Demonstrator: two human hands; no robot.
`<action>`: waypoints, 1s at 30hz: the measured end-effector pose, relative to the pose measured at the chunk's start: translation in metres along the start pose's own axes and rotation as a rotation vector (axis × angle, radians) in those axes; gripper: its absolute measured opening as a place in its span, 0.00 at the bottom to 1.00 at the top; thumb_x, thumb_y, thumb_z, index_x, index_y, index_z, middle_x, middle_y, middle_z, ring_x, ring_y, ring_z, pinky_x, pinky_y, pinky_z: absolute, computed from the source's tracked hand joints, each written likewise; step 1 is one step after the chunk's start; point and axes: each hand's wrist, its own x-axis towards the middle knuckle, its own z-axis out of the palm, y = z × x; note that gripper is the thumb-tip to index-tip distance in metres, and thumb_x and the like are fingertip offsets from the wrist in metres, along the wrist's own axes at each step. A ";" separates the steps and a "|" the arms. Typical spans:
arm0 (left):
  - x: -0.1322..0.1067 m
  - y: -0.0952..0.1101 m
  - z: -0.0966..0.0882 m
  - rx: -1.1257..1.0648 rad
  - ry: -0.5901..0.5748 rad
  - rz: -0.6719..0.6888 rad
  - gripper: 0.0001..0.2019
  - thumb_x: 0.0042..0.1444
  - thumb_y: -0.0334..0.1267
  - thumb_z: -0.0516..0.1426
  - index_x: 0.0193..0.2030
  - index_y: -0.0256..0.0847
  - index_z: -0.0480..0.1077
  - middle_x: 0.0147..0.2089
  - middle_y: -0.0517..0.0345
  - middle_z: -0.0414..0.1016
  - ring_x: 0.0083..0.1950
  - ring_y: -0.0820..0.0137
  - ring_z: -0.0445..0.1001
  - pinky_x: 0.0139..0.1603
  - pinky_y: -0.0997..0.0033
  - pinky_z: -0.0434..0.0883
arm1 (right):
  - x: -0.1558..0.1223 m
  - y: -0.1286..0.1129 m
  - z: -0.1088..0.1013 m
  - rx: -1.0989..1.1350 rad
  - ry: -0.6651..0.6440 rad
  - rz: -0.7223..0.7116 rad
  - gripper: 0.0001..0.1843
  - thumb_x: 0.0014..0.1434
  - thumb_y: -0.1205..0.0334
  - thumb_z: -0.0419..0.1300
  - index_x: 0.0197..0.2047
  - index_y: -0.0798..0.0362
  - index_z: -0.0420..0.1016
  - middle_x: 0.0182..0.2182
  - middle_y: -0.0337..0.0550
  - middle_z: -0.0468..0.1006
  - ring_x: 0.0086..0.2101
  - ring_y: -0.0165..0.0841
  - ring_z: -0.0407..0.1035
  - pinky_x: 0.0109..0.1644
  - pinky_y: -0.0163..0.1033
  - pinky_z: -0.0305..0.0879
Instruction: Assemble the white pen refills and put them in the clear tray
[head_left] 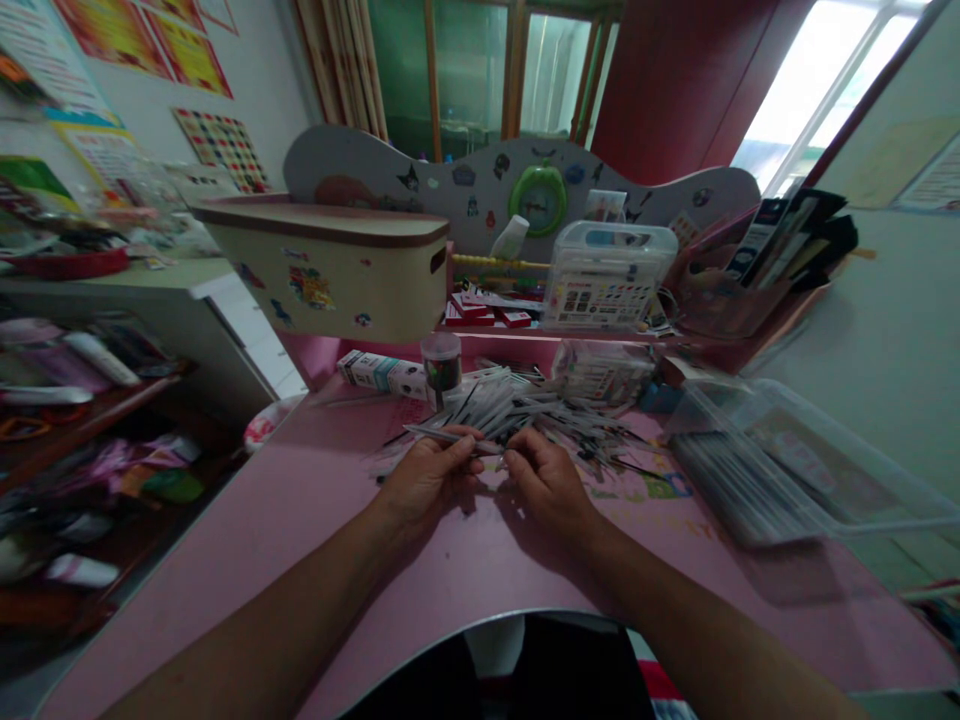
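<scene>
My left hand is closed around a slim, pale pen, which points up and left past the thumb. Close beside it, my right hand has thumb and fingertips pinched together near the pen's other end; a small shiny bit shows at the fingertips, too small to name. Both hands are just above the pink desk. Right behind them lies a loose heap of similar pale, thin pens, some with dark ends.
To the right, a clear plastic box holds a row of pens. Behind the heap are a long printed carton, a round clear tub and a clear pack. Above, a shelf carries a cream bin and a clear carry case.
</scene>
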 end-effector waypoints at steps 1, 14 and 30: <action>0.000 0.000 0.000 0.000 -0.006 0.000 0.08 0.54 0.32 0.66 0.40 0.37 0.73 0.23 0.59 0.76 0.19 0.72 0.73 0.17 0.76 0.73 | 0.000 -0.001 0.000 -0.013 0.005 0.000 0.11 0.64 0.63 0.52 0.28 0.51 0.65 0.23 0.36 0.66 0.26 0.30 0.61 0.29 0.35 0.54; -0.003 0.003 0.003 0.010 0.072 0.035 0.08 0.55 0.31 0.65 0.41 0.38 0.73 0.26 0.59 0.78 0.22 0.72 0.76 0.21 0.76 0.74 | -0.004 -0.005 0.000 0.015 0.001 0.002 0.03 0.60 0.67 0.54 0.35 0.51 0.64 0.27 0.35 0.67 0.26 0.29 0.61 0.31 0.35 0.55; -0.001 0.007 0.002 0.012 0.113 0.061 0.04 0.57 0.28 0.63 0.38 0.37 0.73 0.30 0.55 0.82 0.27 0.75 0.79 0.30 0.80 0.77 | -0.002 0.005 0.002 0.058 0.006 0.052 0.01 0.59 0.65 0.56 0.36 0.50 0.65 0.24 0.33 0.66 0.26 0.29 0.61 0.31 0.35 0.55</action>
